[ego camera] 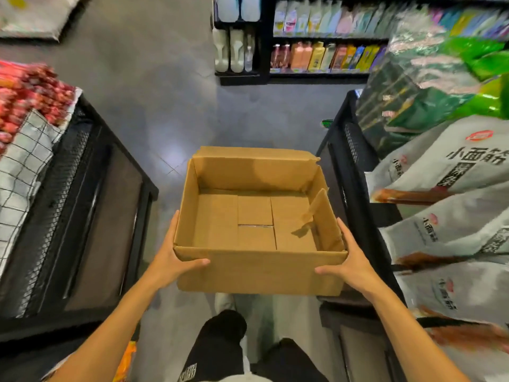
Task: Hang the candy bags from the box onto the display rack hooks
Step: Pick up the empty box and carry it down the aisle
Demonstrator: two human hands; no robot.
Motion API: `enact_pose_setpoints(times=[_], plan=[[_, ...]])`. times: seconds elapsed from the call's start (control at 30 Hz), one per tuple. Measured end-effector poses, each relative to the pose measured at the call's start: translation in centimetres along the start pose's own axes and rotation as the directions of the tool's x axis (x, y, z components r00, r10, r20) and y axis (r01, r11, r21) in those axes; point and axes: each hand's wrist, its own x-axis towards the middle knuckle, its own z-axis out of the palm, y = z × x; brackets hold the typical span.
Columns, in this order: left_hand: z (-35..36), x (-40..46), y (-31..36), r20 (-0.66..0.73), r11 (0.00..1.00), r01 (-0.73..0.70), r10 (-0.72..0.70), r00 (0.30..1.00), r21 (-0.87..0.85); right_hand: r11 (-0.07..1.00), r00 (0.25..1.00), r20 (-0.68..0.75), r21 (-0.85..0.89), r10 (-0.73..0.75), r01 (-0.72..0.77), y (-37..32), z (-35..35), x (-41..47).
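I hold an open cardboard box (259, 274) in front of me above the floor, and nothing lies inside it. My left hand (172, 256) grips its near left corner, thumb across the front wall. My right hand (349, 261) grips the near right corner the same way. One inner flap leans inward on the box's right side. White and grey snack bags (446, 166) hang on the display rack at my right, with green bags (429, 86) above them. No candy bag is visible in the box.
A black mesh rack (82, 210) at my left carries red packets (30, 89) and checked bags. A black rack frame (349, 172) stands close to the box's right side. Shelves of bottles (316, 55) stand across the grey aisle floor ahead. My legs are below the box.
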Motion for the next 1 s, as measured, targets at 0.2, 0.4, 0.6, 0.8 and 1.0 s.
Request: enact_pose_setpoints(times=[0.2, 0.4, 0.6, 0.8, 1.0], plan=[[-1.9, 9.0, -1.9, 0.043, 0.996, 0.084, -0.083, 0.996, -0.015, 0.995, 0.995, 0.013, 0.006, 0.096, -0.096, -0.7, 1.3, 8.7], [-0.1, 16.4, -8.1, 0.025, 0.975, 0.217, -0.216, 0.976, -0.043, 0.978, 0.976, 0.082, 0.017, 0.203, -0.206, 5.0, 2.9, 18.3], [4.5, 24.2, -20.1, 0.004, 0.937, 0.345, -0.345, 0.939, -0.061, 0.959, 0.953, 0.135, 0.053, 0.27, -0.279, 17.6, 6.7, 28.5], [10.7, 31.4, -33.7, 0.056, 0.9, 0.411, -0.407, 0.912, -0.144, 0.941, 0.933, 0.156, 0.042, 0.326, -0.336, 31.3, 10.7, 36.5], [14.4, 36.5, -43.3, 0.043, 0.889, 0.449, -0.447, 0.894, -0.094, 0.926, 0.917, 0.146, 0.019, 0.371, -0.378, 40.5, 13.5, 42.7]])
